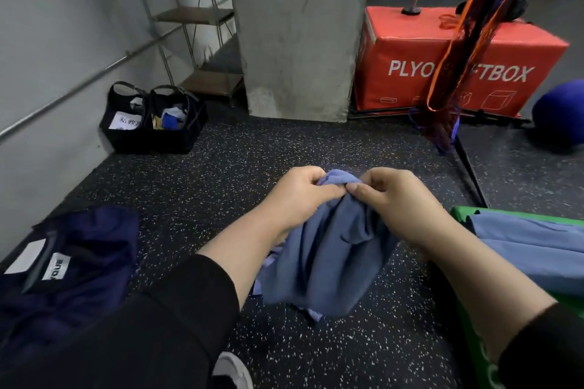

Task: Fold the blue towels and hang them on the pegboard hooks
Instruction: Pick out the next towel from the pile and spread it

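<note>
A crumpled blue towel (325,256) hangs in front of me above the speckled floor. My left hand (297,196) and my right hand (398,202) both pinch its top edge, thumbs nearly touching at the middle. The cloth droops down between my forearms. More blue towels (531,249) lie flat on a green surface (461,213) at the right. No pegboard or hooks are in view.
A dark navy garment (72,265) with a white label lies at the lower left. A black basket (151,120) stands by the wall. A concrete pillar (297,31), a red plyo box (452,63), hanging bands (448,79) and a blue ball (562,114) stand beyond.
</note>
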### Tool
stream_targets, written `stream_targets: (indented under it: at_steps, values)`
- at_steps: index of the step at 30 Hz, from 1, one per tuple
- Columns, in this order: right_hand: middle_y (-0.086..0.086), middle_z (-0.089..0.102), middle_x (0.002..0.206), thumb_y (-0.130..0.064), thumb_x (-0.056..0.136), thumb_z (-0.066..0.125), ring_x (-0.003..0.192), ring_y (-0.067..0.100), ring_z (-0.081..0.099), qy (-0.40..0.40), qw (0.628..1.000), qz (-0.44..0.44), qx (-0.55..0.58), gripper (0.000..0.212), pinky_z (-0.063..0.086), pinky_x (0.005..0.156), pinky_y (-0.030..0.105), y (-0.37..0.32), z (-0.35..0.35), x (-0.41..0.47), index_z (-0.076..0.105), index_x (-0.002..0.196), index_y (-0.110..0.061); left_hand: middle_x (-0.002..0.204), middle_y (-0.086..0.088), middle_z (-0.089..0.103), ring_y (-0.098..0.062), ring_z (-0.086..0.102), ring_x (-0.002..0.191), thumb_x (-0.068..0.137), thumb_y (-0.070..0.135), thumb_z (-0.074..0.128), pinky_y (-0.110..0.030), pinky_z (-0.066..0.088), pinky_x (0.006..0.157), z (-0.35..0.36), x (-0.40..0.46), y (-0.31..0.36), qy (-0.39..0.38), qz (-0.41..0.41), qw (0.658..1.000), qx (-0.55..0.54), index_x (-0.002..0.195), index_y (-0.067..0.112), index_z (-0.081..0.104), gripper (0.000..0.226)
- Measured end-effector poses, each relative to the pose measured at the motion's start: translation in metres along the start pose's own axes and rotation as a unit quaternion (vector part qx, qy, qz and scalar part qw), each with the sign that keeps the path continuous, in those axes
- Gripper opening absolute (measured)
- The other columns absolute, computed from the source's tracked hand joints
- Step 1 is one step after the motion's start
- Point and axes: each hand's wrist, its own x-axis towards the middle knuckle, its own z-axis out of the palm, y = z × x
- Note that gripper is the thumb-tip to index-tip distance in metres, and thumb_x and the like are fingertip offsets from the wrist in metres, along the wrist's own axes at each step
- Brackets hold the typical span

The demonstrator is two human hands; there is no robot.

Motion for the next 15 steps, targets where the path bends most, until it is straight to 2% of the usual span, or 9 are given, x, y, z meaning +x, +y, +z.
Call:
stream_targets:
  at_steps: [2,4,6,9,12,15]
  values:
    - [-0.001,0.067,0.063,-0.033,0.093,0.069,0.058,0.01,0.049,0.01,1.0,0.005,0.011,0.026,0.045,0.061,0.037,0.004,-0.004,0.005,0.062,0.074,-0.016,0.063,0.004,0.046,-0.011,0.039,0.059,0.086,0.027,0.079,-0.027,0.028,0.053,-0.003,0.003,-0.001,-0.019,-0.01,1.0,0.008,0.07,0.016,0.056,0.029]
    - [0.004,0.07,0.068,-0.033,0.093,0.067,0.06,0.014,0.052,0.032,0.999,0.009,-0.009,0.024,0.049,0.065,0.039,0.01,-0.008,0.009,0.063,0.077,-0.015,0.067,-0.001,0.05,-0.012,0.042,0.061,0.085,0.028,0.08,-0.028,0.03,0.057,-0.005,0.005,-0.003,-0.04,-0.03,0.999,0.015,0.075,0.011,0.06,0.028]
    - [0.002,0.067,0.065,-0.033,0.094,0.066,0.06,0.016,0.053,0.065,0.997,0.018,-0.04,0.024,0.045,0.061,0.036,0.017,-0.015,0.012,0.063,0.076,-0.017,0.069,-0.003,0.054,-0.014,0.047,0.062,0.088,0.025,0.078,-0.027,0.034,0.057,-0.006,0.008,-0.007,-0.072,-0.062,0.995,0.026,0.073,0.015,0.059,0.026]
    - [-0.005,0.065,0.063,-0.035,0.092,0.067,0.063,0.016,0.059,0.102,0.99,0.037,-0.086,0.024,0.04,0.058,0.031,0.031,-0.031,0.018,0.063,0.074,-0.021,0.072,-0.004,0.065,-0.015,0.056,0.063,0.095,0.024,0.07,-0.028,0.045,0.064,-0.006,0.012,-0.012,-0.081,-0.081,0.993,0.007,0.084,0.011,0.067,0.017]
    - [-0.008,0.068,0.071,-0.042,0.086,0.076,0.064,0.008,0.06,0.058,0.991,0.061,-0.1,0.019,0.04,0.057,0.029,0.041,-0.044,0.018,0.062,0.083,-0.029,0.078,-0.001,0.067,-0.012,0.055,0.071,0.099,0.024,0.064,-0.032,0.045,0.076,-0.007,0.018,-0.012,-0.027,-0.039,0.999,0.024,0.091,0.011,0.071,0.016]
    - [-0.01,0.068,0.072,-0.045,0.082,0.079,0.059,-0.002,0.057,-0.037,0.994,0.043,-0.096,0.035,0.039,0.054,0.019,0.04,-0.041,0.015,0.059,0.111,-0.042,0.078,-0.001,0.063,-0.014,0.052,0.074,0.099,0.026,0.064,-0.034,0.042,0.073,0.003,0.02,-0.01,-0.022,-0.013,1.0,0.014,0.092,0.016,0.071,0.014]
